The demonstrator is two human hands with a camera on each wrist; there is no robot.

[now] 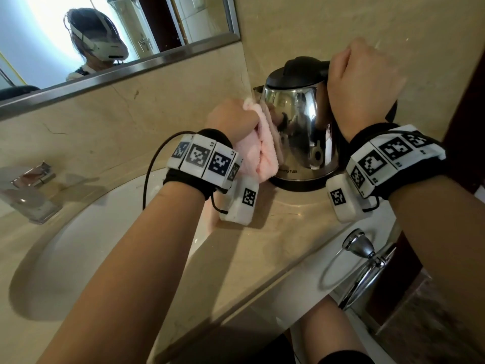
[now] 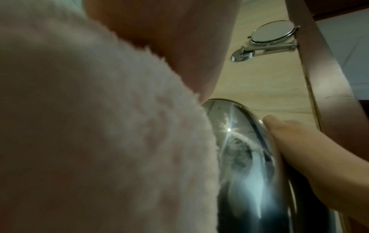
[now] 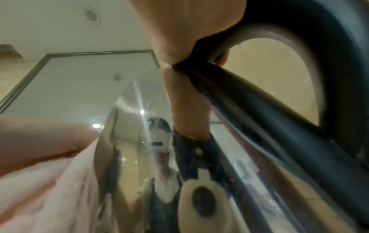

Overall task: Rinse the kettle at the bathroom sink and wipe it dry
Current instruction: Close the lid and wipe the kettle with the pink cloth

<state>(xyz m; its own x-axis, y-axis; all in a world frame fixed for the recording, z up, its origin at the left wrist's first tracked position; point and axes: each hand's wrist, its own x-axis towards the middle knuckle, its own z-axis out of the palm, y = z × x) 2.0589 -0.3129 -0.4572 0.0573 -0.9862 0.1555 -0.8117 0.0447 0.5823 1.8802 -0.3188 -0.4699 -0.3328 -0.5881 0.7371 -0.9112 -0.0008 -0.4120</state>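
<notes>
A shiny steel kettle [image 1: 307, 127] with a black lid and black base stands upright on the marble counter [image 1: 275, 232], right of the sink. My right hand [image 1: 364, 82] grips its black handle [image 3: 279, 110] from above. My left hand [image 1: 231, 119] holds a fluffy pink cloth [image 1: 259, 158] and presses it against the kettle's left side. In the left wrist view the pink cloth [image 2: 99, 126] covers most of the frame, with the kettle [image 2: 249, 165] wall beside it. The right wrist view shows the kettle [image 3: 143, 141] mirroring the room and the cloth [image 3: 49, 189] at lower left.
A white oval sink [image 1: 91, 245] lies at left with a chrome tap [image 1: 29, 190] behind it. A framed wall mirror [image 1: 118, 35] hangs above. A chrome towel ring [image 1: 359, 266] is fixed below the counter's front edge. A round shaving mirror [image 2: 271, 31] sticks out from the wall.
</notes>
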